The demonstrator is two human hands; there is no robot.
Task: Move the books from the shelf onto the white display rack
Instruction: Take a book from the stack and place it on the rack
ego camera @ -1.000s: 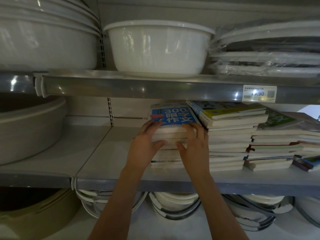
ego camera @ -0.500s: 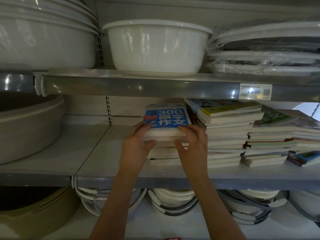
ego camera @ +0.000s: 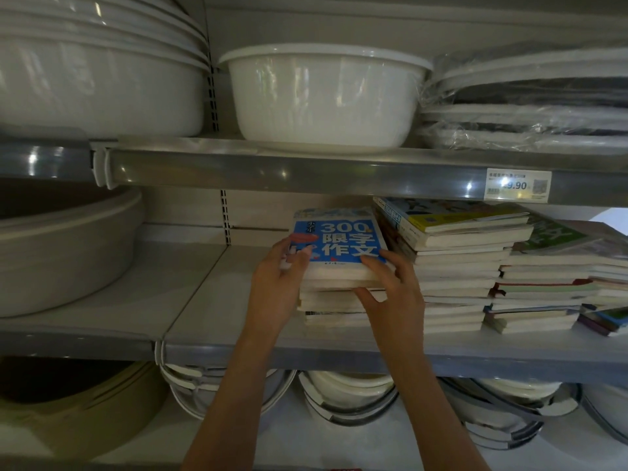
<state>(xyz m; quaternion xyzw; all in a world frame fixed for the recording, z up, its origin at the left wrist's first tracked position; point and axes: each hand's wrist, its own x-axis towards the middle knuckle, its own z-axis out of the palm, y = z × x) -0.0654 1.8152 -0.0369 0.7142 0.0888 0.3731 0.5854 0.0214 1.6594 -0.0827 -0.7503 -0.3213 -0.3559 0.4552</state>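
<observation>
Several stacks of books lie flat on the middle metal shelf. The leftmost stack is topped by a blue-covered book with white characters. My left hand grips the stack's left side, fingers over the blue cover's corner and thumb against the page edges. My right hand holds its front right corner, fingers on the cover and thumb under the upper books. A taller stack stands just to the right, and lower stacks lie further right. No white display rack is in view.
White plastic basins and wrapped lids sit on the shelf above, whose rail carries a price tag. A large grey tub fills the left of the book shelf. More basins are stacked below.
Both hands have tightened on the upper books of the left stack. These books have lifted slightly and slid towards me off the lower ones.
</observation>
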